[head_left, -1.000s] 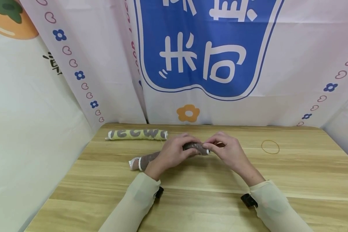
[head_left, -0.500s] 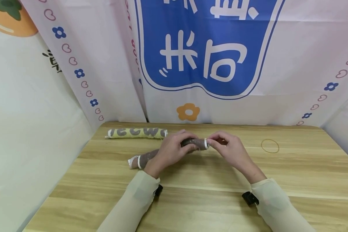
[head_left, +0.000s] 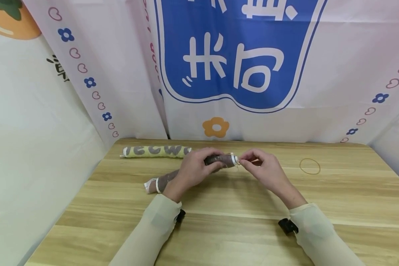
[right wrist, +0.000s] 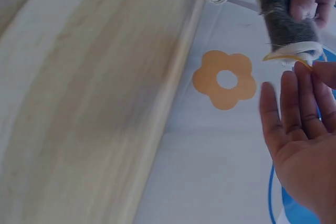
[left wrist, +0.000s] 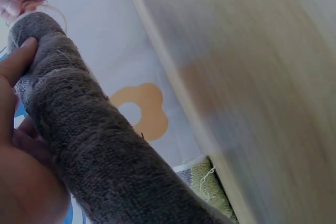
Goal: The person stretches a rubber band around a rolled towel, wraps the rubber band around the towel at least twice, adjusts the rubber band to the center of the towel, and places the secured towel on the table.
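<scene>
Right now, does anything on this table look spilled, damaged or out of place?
Nothing looks spilled or clearly damaged. One untidy spot: the gray-brown rolled towel in the left hand. At its end farther from the right hand, a pale flap sticks out past the white edging.

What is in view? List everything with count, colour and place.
Table: 1, light brown, below
Printed backdrop: 3 sides, mostly white, around table
Dark rolled towel: 1, greyish brown, centre
Lettered rolled towel: 1, yellowish, back left
Loose rubber band: 1, tan, table's right
Second rubber band: 1, orange, at dark towel's end
Wrist cameras: 2, black, at wrists
Sleeves: 2, cream, on arms
Left hand: 1, bare, gripping dark rolled towel
Right hand: 1, bare, pinching second rubber band
</scene>
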Demonstrator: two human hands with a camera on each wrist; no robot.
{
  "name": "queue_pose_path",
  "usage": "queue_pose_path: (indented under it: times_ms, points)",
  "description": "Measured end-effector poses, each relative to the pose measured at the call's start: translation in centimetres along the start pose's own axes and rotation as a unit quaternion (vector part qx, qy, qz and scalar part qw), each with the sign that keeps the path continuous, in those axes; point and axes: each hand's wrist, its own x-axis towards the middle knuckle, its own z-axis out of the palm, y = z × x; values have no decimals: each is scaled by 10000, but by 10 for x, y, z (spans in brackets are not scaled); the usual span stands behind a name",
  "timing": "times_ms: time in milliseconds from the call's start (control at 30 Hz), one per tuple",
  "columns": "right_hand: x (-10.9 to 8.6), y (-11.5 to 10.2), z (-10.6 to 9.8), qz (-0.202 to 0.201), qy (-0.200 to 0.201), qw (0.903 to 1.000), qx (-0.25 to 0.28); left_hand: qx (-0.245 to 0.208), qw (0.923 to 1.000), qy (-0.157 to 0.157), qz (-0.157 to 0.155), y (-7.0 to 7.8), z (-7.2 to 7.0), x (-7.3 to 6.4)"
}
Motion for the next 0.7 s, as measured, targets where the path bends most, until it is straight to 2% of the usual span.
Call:
queue_pose_path:
  times_ms: [133, 300, 533, 700]
  points:
    - [-1, -5, 1, -166, -43, 9998, 117, 173, 9998, 97, -42, 1, 1, 0]
    - [-3, -9, 5, -473, -336, 9981, 227, 273, 9992, 246, -170, 2, 1, 0]
    - [-3, -5, 11, -923, -512, 9941, -229, -36, 9985, 354, -408, 3, -1, 1]
    - [-3, -3, 14, -981, -591, 9923, -463, -299, 9975, 406, -500, 5, 0, 3]
